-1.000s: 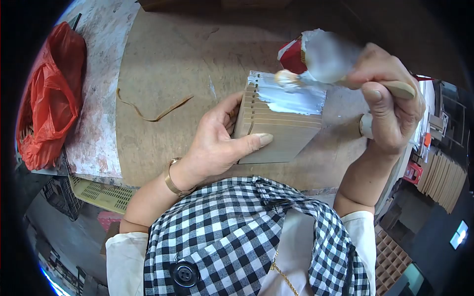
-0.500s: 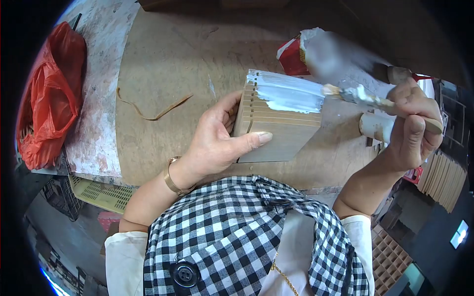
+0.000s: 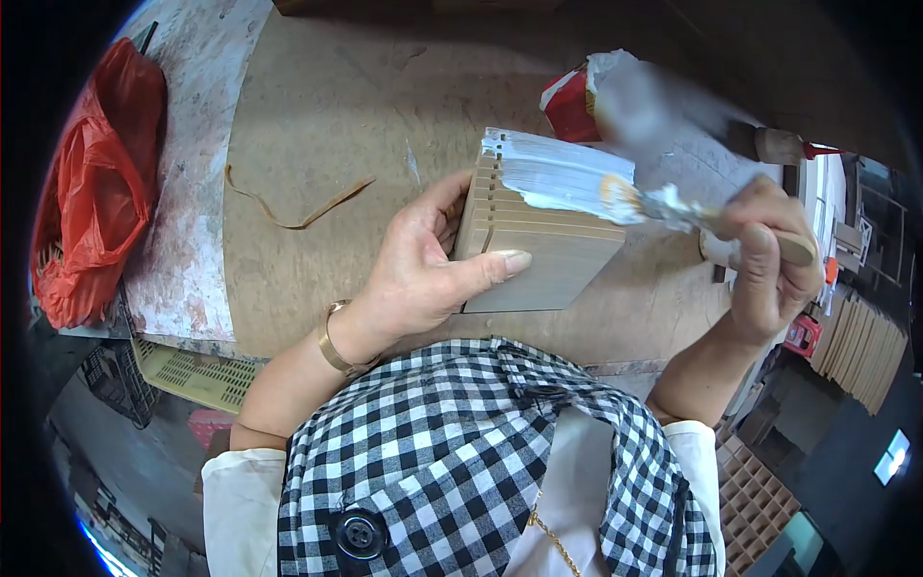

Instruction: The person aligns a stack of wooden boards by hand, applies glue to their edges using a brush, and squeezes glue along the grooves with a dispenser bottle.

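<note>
My left hand (image 3: 418,255) is wrapped round a block of stacked thin wooden boards (image 3: 553,269), thumb on the near face and fingers behind the left side. Small notches run down the block's left edge. White glue-like paste (image 3: 562,173) coats much of its top, leaving bare board edges along the near strip. In my right hand (image 3: 774,264) is a paste-smeared brush (image 3: 668,210), gripped by its wooden handle. Its pale bristles touch the coated top near the right end.
Behind the block stands a red and white container (image 3: 572,106), partly blurred. A brown strip (image 3: 303,221) lies on the wooden tabletop (image 3: 317,125). A red plastic bag (image 3: 101,192) sits at far left, above a yellow crate (image 3: 197,375). Stacked boards (image 3: 860,351) stand at right.
My right hand and the brush have moved left and slightly nearer to me, bringing the bristles over the block's right end. The paste now reaches closer to the near right corner.
</note>
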{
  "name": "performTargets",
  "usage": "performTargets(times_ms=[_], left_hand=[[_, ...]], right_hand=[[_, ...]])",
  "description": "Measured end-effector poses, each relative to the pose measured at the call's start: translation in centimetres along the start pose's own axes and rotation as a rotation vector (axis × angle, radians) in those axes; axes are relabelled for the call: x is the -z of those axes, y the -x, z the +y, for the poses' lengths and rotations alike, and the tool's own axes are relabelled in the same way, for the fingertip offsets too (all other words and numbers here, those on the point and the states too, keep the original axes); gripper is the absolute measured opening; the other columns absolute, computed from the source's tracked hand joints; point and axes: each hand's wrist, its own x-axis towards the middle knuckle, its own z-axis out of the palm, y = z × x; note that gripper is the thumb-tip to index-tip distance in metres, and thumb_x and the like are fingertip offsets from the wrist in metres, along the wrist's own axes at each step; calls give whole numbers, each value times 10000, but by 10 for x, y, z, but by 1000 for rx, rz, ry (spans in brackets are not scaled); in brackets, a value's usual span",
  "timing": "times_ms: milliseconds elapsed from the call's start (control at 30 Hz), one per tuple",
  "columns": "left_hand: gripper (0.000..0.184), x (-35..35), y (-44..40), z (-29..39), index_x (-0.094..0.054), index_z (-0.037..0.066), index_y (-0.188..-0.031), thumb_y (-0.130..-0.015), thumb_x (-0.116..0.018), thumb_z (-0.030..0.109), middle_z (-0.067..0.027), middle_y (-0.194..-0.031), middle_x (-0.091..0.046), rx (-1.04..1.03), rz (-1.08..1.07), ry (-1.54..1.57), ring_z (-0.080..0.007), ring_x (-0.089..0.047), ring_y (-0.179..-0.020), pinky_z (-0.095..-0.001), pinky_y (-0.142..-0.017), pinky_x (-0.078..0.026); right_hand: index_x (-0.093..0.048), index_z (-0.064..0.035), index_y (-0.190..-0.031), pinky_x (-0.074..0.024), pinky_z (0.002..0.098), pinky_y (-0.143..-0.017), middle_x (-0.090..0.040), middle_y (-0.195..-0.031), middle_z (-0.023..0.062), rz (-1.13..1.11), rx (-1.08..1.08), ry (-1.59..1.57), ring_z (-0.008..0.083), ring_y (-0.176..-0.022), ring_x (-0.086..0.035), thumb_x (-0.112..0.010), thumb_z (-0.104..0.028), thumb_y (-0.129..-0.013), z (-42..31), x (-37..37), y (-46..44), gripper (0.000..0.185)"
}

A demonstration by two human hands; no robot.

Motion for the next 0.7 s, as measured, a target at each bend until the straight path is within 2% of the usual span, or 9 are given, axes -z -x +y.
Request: performTargets(times_ms=[200, 333, 400, 533, 667, 700], left_hand=[[635, -2, 1, 0, -396, -64, -1218, -682, -715, 56, -188, -1099, -533, 0, 6, -11, -232, -540, -990, -314, -903, -423], [644, -1, 1, 1, -392, -64, -1221, -680, -721, 57, -187, -1098, -533, -16, 2, -4, -231, -541, -984, -310, -896, -427], [646, 0, 1, 0, -391, -64, -1222, -680, -721, 57, -187, -1098, -534, -18, 1, 3, -229, -541, -983, -308, -894, -428], [651, 0, 0, -2, -389, -64, -1224, -679, -724, 57, -185, -1097, -535, -24, -13, 37, -225, -541, -980, -304, -889, -430], [653, -1, 0, 1, -389, -64, -1224, -676, -725, 55, -183, -1095, -536, -13, 6, 17, -220, -541, -975, -299, -882, -432], [653, -1, 0, 1, -389, -64, -1224, -676, -725, 55, -183, -1095, -536, -11, 4, 17, -220, -541, -975, -299, -882, -432]], right_hand=[[-620, -26, -718, -342, 252, -499, -579, -625, 31, 109, 3, -33, 117, -480, -387, -602, -203, -799, 0, 21, 11, 196], [-582, 4, -826, -349, 299, -535, -524, -678, 79, -110, 214, -248, 163, -576, -412, -478, -156, -859, -3, -3, -7, 194], [-581, -2, -786, -359, 303, -529, -521, -665, 76, -94, 266, -242, 166, -557, -413, -485, -178, -861, -10, -33, -13, 214], [-583, -5, -758, -353, 294, -528, -509, -652, 66, -124, 250, -137, 165, -547, -412, -503, -179, -848, -16, -42, -15, 211], [-611, -37, -682, -292, 236, -460, -544, -563, 19, -15, 9, -6, 122, -465, -341, -635, -254, -782, -14, -16, 4, 241], [-611, -37, -682, -292, 236, -460, -544, -563, 19, -14, 7, -5, 122, -465, -341, -635, -254, -782, -12, -9, 7, 241]])
